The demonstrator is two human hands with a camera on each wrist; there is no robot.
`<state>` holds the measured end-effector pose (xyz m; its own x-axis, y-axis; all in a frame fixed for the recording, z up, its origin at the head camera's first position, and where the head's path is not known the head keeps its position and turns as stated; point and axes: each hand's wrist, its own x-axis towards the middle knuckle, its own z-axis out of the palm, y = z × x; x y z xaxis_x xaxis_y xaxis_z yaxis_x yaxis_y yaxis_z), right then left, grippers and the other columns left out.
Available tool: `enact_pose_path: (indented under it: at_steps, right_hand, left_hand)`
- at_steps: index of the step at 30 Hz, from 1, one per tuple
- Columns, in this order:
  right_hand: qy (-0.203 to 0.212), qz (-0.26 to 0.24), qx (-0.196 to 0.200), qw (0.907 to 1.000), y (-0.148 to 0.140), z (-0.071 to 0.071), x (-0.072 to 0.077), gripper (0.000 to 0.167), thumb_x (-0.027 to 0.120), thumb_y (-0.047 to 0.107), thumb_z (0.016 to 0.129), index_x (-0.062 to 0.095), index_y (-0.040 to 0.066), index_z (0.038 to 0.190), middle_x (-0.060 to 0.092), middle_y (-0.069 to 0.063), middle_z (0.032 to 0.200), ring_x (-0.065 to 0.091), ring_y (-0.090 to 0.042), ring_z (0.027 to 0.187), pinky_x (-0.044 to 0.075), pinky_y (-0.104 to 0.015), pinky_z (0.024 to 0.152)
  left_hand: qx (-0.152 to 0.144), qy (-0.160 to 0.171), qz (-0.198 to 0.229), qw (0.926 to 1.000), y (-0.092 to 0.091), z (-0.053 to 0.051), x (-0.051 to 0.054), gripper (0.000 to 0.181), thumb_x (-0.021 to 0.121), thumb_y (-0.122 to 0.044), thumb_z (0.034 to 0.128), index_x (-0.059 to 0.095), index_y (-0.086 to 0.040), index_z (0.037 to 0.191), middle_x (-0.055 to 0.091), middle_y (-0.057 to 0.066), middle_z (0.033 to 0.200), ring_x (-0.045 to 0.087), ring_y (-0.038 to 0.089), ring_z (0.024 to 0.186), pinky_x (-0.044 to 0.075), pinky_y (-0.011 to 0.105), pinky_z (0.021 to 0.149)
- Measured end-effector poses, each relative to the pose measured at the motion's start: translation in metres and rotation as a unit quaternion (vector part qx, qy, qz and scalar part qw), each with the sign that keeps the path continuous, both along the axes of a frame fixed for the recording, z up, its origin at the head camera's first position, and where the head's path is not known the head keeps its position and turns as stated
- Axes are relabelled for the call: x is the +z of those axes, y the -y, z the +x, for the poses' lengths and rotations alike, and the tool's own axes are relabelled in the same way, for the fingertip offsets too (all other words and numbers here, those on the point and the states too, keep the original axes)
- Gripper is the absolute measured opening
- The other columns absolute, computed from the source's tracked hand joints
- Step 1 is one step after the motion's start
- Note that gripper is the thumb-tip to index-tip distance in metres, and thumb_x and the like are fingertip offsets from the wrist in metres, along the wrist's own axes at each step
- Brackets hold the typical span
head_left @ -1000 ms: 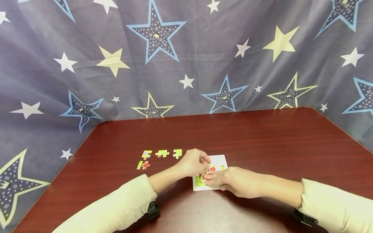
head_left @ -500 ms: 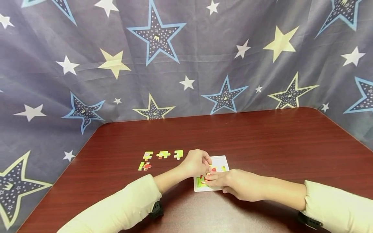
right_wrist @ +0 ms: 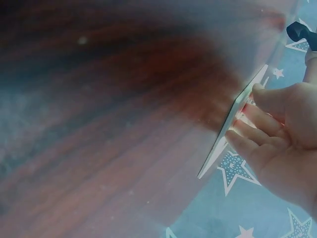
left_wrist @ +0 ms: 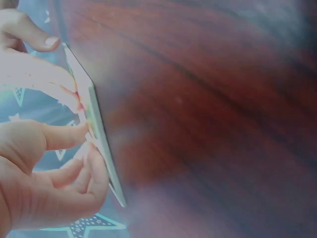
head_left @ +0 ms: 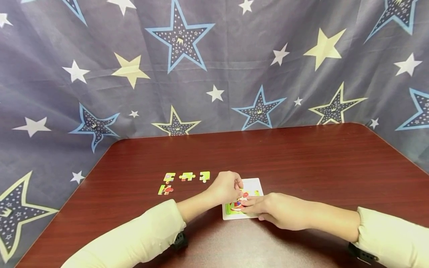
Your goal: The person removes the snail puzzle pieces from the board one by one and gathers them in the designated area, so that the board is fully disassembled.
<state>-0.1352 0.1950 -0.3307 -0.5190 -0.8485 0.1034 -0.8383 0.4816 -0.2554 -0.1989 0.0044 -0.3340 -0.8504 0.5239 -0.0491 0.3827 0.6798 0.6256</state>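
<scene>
A white puzzle board (head_left: 252,184) lies on the table, with a partly joined green, red and yellow picture (head_left: 235,208) on it. My left hand (head_left: 223,188) is at the board's left side, thumb and fingertips pinching a small puzzle piece against it; fingers mostly cover the piece. In the left wrist view the thumb and curled fingers of the left hand (left_wrist: 59,173) nearly meet at the board's surface. My right hand (head_left: 279,210) rests its extended fingers on the picture's right part, hiding some of it. In the right wrist view its fingertips touch the board (right_wrist: 223,131).
Several loose puzzle pieces lie left of the board: a flowered one (head_left: 169,177), a green-yellow one (head_left: 187,176), a corner-like one (head_left: 205,176) and one with red (head_left: 165,190). Behind the brown table (head_left: 301,160) hangs a star-patterned curtain (head_left: 214,67).
My right hand has shifted slightly to the right, uncovering more red and blue of the picture. The left hand has stayed nearly in place at the board. The loose pieces lie as before.
</scene>
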Motion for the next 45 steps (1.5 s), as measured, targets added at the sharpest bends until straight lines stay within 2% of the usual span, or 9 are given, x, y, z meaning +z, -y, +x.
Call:
enact_pose_path:
  at_steps: [4,10,13,20,35,45]
  right_hand:
    - [-0.008,0.003,0.005,1.0000,0.000,-0.001,-0.001,0.040,0.064,0.003,0.089,0.063,0.012,0.128,0.061,-0.006,0.134,0.059,-0.016,0.124,0.052,-0.034,0.097]
    - [-0.005,0.007,0.009,0.9999,0.000,-0.003,-0.001,0.039,0.062,0.003,0.090,0.063,0.012,0.128,0.061,-0.007,0.133,0.059,-0.016,0.124,0.051,-0.034,0.097]
    - [0.005,0.011,0.007,0.9999,0.000,-0.002,-0.001,0.040,0.061,0.003,0.090,0.061,0.012,0.129,0.060,-0.007,0.135,0.058,-0.016,0.125,0.051,-0.035,0.099]
    - [0.010,0.012,0.009,0.9998,-0.001,-0.002,0.000,0.043,0.062,0.003,0.089,0.060,0.011,0.131,0.057,-0.007,0.138,0.056,-0.018,0.127,0.050,-0.035,0.100]
    - [0.027,-0.006,0.026,0.9993,-0.004,-0.004,-0.001,0.045,0.062,0.002,0.090,0.058,0.012,0.133,0.056,-0.007,0.139,0.055,-0.019,0.129,0.049,-0.035,0.100]
    - [0.015,0.000,0.021,0.9997,-0.003,-0.003,0.002,0.037,0.061,0.006,0.091,0.063,0.013,0.127,0.061,-0.006,0.134,0.058,-0.018,0.125,0.051,-0.035,0.098]
  left_hand:
    - [-0.006,-0.032,-0.043,0.9986,-0.004,0.001,0.005,0.010,0.074,-0.004,0.0779,0.065,0.000,0.081,0.059,0.002,0.062,0.047,0.005,0.054,0.039,0.013,0.048]
    - [0.009,0.003,-0.073,0.9973,-0.008,-0.002,0.009,0.017,0.077,-0.012,0.0783,0.063,-0.002,0.076,0.051,-0.002,0.059,0.048,0.006,0.051,0.039,0.014,0.045]
    - [0.012,0.011,-0.081,0.9966,-0.009,-0.005,0.009,0.019,0.078,-0.014,0.0775,0.062,-0.004,0.075,0.052,-0.002,0.062,0.049,0.007,0.055,0.040,0.014,0.048]
    - [0.022,0.025,-0.077,0.9965,-0.007,-0.010,0.010,0.019,0.080,-0.015,0.0736,0.064,-0.006,0.075,0.056,-0.001,0.069,0.050,0.010,0.068,0.039,0.017,0.055]
    - [0.027,0.028,-0.096,0.9946,-0.009,-0.010,0.008,0.018,0.079,-0.015,0.0754,0.063,-0.007,0.075,0.056,-0.002,0.069,0.050,0.010,0.068,0.040,0.017,0.056]
    - [0.024,0.029,-0.097,0.9946,-0.009,-0.010,0.007,0.019,0.079,-0.014,0.0766,0.062,-0.007,0.073,0.055,-0.002,0.065,0.051,0.010,0.065,0.041,0.017,0.053]
